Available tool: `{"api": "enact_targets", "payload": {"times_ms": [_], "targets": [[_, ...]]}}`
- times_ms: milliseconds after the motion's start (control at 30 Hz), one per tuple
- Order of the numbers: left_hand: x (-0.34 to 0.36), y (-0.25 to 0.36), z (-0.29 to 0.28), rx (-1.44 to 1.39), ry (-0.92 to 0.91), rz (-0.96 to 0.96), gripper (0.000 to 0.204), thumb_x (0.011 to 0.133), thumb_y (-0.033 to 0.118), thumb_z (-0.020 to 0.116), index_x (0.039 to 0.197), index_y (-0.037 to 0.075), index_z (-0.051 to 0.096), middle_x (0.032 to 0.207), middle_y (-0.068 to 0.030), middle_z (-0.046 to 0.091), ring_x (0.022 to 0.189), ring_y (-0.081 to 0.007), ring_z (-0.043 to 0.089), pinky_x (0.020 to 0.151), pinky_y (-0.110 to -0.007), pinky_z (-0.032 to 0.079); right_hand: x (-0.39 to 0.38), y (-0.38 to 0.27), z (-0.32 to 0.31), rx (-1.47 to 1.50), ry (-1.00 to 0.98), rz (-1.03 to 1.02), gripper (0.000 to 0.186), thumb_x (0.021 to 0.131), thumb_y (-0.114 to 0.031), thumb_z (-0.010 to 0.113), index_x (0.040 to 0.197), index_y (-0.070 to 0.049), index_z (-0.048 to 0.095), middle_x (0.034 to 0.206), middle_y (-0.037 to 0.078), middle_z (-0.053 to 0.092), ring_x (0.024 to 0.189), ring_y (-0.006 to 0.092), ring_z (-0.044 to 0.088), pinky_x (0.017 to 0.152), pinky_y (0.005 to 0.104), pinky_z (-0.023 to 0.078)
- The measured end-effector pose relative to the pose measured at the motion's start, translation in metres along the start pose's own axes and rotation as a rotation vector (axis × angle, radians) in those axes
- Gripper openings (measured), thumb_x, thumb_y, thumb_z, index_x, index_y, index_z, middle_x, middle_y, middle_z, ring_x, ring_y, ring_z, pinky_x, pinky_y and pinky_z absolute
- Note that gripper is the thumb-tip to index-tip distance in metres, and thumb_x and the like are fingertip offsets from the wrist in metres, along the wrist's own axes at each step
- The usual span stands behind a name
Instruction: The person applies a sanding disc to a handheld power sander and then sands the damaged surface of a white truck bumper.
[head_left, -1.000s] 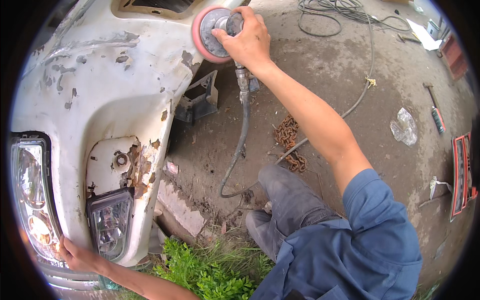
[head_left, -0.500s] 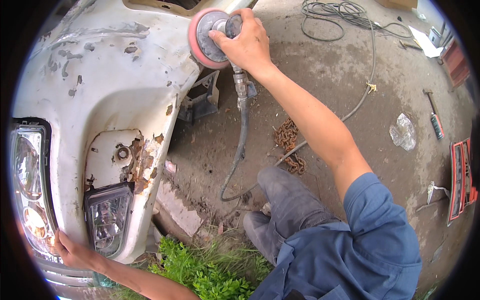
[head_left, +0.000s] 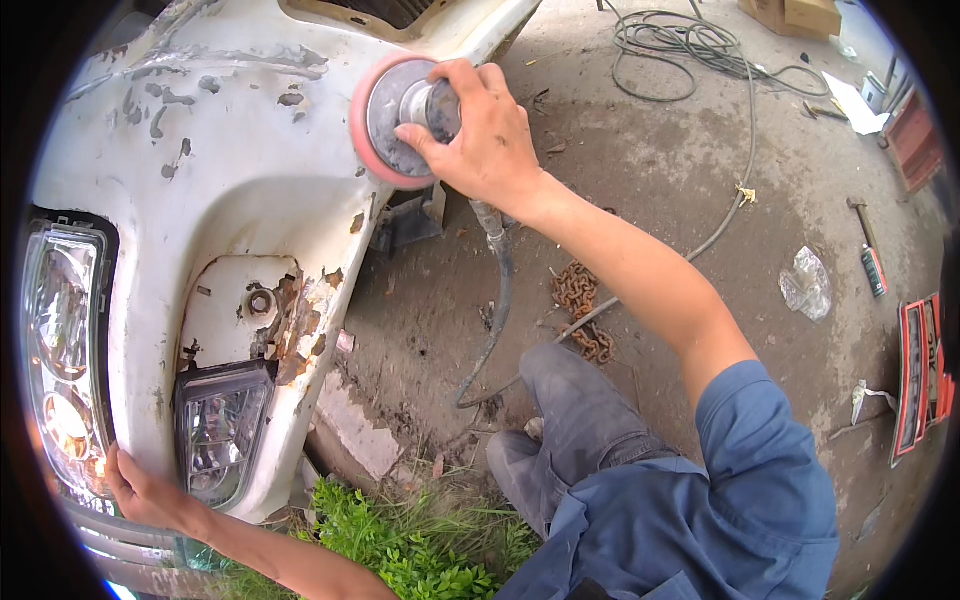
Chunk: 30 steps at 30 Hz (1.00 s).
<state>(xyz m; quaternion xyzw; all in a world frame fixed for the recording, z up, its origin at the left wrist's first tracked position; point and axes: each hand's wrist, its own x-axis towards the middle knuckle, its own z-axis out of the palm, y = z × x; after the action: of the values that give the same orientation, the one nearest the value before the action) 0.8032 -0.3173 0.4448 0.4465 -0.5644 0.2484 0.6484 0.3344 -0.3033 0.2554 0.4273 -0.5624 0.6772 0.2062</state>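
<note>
My right hand (head_left: 485,130) is wrapped round the grip of a round air sander (head_left: 400,112). The sander's pink-edged disc lies over the edge of a worn white bumper (head_left: 270,180), and its hose (head_left: 492,290) hangs from under my hand. The bumper's paint is scuffed, with grey and rusty chipped patches. My left hand (head_left: 145,492) rests on the strip between a large headlight (head_left: 70,330) and a smaller lamp (head_left: 222,435), fingers stretched out and holding nothing. Chipped, rusty paint borders the recess above the smaller lamp.
A rusty chain (head_left: 575,290) lies on the ground by my knee, with the hose passing beside it. Coiled hose (head_left: 660,45) lies farther off. A hammer (head_left: 862,215), a spray can (head_left: 873,270), crumpled plastic (head_left: 805,285) and a red-black grille (head_left: 915,375) are on the right. Green plants (head_left: 400,555) grow near me.
My right hand and the sander have moved left and nearer along the bumper's edge. The view has shifted slightly; my left hand stays by the headlight.
</note>
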Motion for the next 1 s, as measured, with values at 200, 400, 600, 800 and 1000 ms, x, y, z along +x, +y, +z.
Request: {"api": "enact_targets", "payload": {"times_ms": [200,400,600,800,1000], "targets": [[-0.006,0.011,0.007,-0.013,-0.014,-0.01,0.036,0.098,0.024,0.059,0.117,-0.002,0.075,0.112,-0.0114,0.073,0.101,-0.0221,0.065,0.093,-0.035,0.051,0.021,0.027,-0.012,-0.123,0.057,0.093,0.061,0.079,-0.037,0.085,0.127,-0.011,0.057,0.113,0.026,0.058,0.091,0.0456,0.069,0.081,0.0509,0.059],[0.0,0.0,0.003,0.017,0.008,0.019,0.035,0.098,0.025,0.06,0.115,-0.001,0.076,0.111,-0.0102,0.073,0.099,-0.0217,0.065,0.091,-0.035,0.051,0.011,0.012,-0.012,-0.098,-0.013,-0.019,0.059,0.08,-0.037,0.084,0.127,-0.013,0.058,0.111,0.024,0.056,0.087,0.0455,0.069,0.08,0.0506,0.059],[-0.003,0.0,0.002,0.025,0.013,-0.011,0.038,0.099,0.03,0.06,0.118,0.001,0.076,0.11,-0.0103,0.074,0.099,-0.0215,0.066,0.093,-0.035,0.049,0.007,0.005,-0.015,-0.098,-0.059,-0.122,0.058,0.078,-0.036,0.086,0.124,-0.013,0.06,0.108,0.023,0.058,0.086,0.0418,0.07,0.078,0.0492,0.06],[0.005,-0.014,0.002,-0.002,0.005,0.003,0.036,0.099,0.027,0.061,0.117,-0.001,0.075,0.109,-0.0099,0.074,0.099,-0.0205,0.066,0.092,-0.034,0.05,0.019,0.016,-0.024,-0.227,0.005,-0.059,0.057,0.079,-0.035,0.085,0.125,-0.013,0.059,0.108,0.023,0.058,0.088,0.0415,0.07,0.078,0.0494,0.059],[0.003,-0.013,0.004,-0.065,-0.005,-0.013,0.035,0.099,0.025,0.061,0.116,-0.001,0.076,0.107,-0.0099,0.074,0.097,-0.0196,0.065,0.09,-0.033,0.05,0.025,0.019,-0.02,-0.21,0.055,-0.049,0.058,0.078,-0.034,0.085,0.125,-0.014,0.059,0.108,0.023,0.058,0.092,0.042,0.068,0.076,0.0486,0.059]]}}
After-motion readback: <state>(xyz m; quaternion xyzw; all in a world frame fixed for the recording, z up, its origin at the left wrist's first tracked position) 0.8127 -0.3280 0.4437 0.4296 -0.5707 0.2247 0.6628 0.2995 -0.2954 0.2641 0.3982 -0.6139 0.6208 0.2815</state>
